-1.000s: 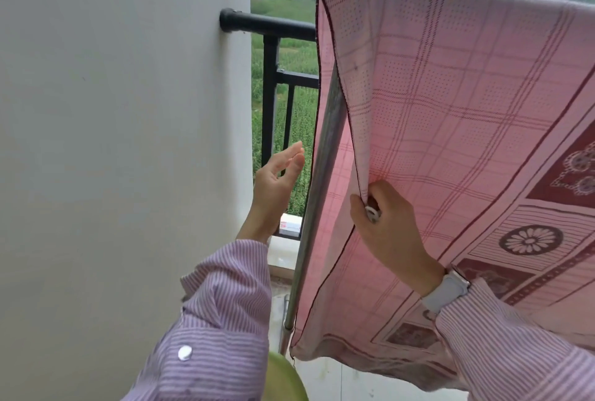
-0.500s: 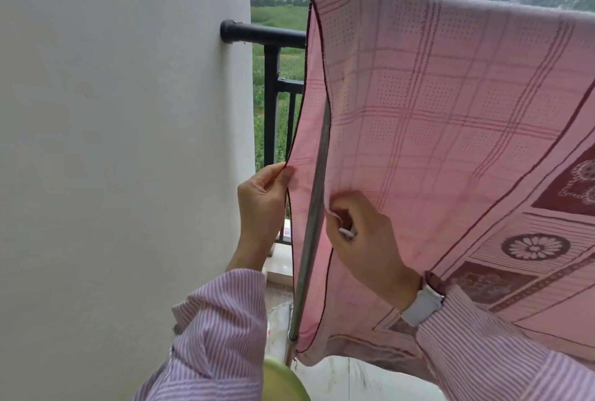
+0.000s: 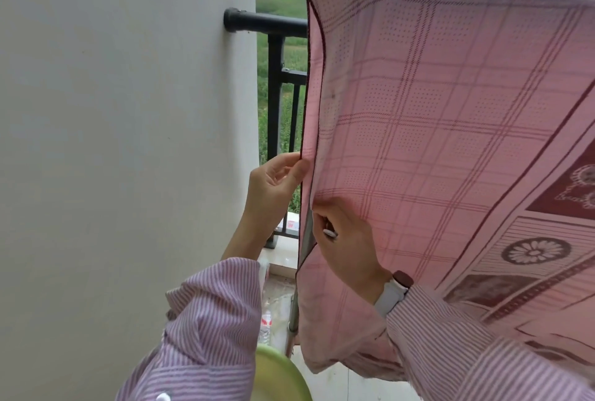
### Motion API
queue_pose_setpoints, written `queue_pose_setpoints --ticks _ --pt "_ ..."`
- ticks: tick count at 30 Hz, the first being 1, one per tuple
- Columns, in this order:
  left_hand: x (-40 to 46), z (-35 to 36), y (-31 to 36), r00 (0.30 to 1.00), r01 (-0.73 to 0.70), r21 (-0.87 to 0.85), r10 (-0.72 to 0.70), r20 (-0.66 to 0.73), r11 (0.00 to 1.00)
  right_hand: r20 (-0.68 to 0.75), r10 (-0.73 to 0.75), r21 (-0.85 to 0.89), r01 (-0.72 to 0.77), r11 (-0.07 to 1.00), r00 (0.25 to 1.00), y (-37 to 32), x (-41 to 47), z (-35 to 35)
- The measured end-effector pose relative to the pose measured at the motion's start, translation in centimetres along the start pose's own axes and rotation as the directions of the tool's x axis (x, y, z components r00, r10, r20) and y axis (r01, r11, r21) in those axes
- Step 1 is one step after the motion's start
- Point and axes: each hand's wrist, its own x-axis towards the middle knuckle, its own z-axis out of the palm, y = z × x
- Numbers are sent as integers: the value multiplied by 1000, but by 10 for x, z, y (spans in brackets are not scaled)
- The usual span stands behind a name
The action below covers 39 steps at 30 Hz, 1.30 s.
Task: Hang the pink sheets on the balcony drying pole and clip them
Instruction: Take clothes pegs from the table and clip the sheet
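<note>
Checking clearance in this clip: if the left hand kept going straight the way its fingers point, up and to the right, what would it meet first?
The left hand already pinches the pink sheet at its dark-trimmed side edge, so it would push into that hanging edge first. The black balcony railing stands behind, though depth is unclear.

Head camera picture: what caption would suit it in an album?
Left hand pinches the pink sheet edge; right hand holds a white clip.

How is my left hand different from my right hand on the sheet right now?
The left hand pinches the far layer's dark hem of the pink sheet; the right hand grips the near layer lower down. The right hand also holds a small white clip; the left holds only fabric. Both wear striped sleeves.
</note>
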Motion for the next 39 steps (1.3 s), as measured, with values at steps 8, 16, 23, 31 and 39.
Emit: queue_pose_setpoints --ticks 8,16,23,31,39 --pt "-13 14 -2 986 -119 261 144 -79 958 147 -75 -62 85 994 986 13 3 -11" --pt "-12 19 -6 977 15 212 31 -211 977 324 45 26 -56 998 945 16 2 -34" --pt "-11 9 -7 974 72 97 -49 -222 993 537 56 197 -190 962 841 0 29 -75" --pt "-6 11 -9 986 120 -25 -123 -117 992 693 12 -3 -13 1000 721 -32 84 -116" --pt "-7 5 -9 986 110 14 -107 -125 994 670 -218 5 290 957 710 -70 145 -122"
